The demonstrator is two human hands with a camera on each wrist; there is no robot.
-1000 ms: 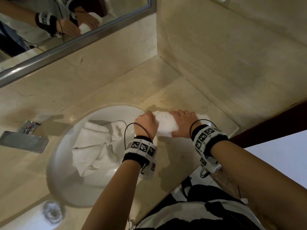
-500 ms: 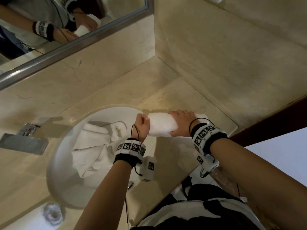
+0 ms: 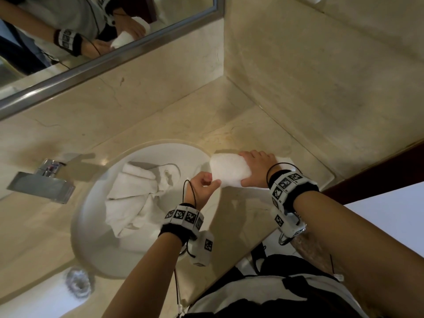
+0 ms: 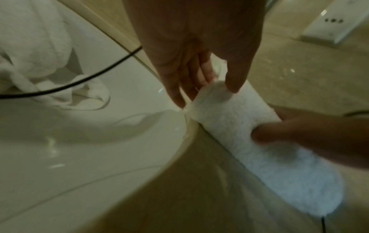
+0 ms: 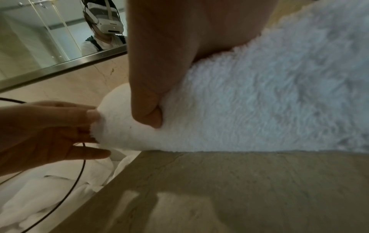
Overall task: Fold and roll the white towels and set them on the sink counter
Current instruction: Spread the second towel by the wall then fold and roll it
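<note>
A rolled white towel (image 3: 229, 172) lies on the beige sink counter (image 3: 241, 214), just right of the basin. My right hand (image 3: 251, 168) grips the roll, fingers over its top and thumb (image 5: 147, 110) pressed into its near side. My left hand (image 3: 212, 182) pinches the roll's left end, with the thumb on top and the fingers (image 4: 179, 94) against the end face. In the wrist views the towel (image 4: 239, 123) (image 5: 259, 110) runs along the counter past the basin rim. More white towels (image 3: 137, 193) lie crumpled in the sink basin (image 3: 96, 244).
A chrome faucet (image 3: 43, 182) stands left of the basin. A mirror (image 3: 91, 42) hangs on the back wall, and a marble side wall (image 3: 321, 88) closes the counter's right end. The counter's front edge runs close to my body. A grey ring (image 3: 76, 282) lies at the lower left.
My left hand has slid off the top of the roll to its left end and turned at the wrist. The right hand keeps its grip in the same place.
</note>
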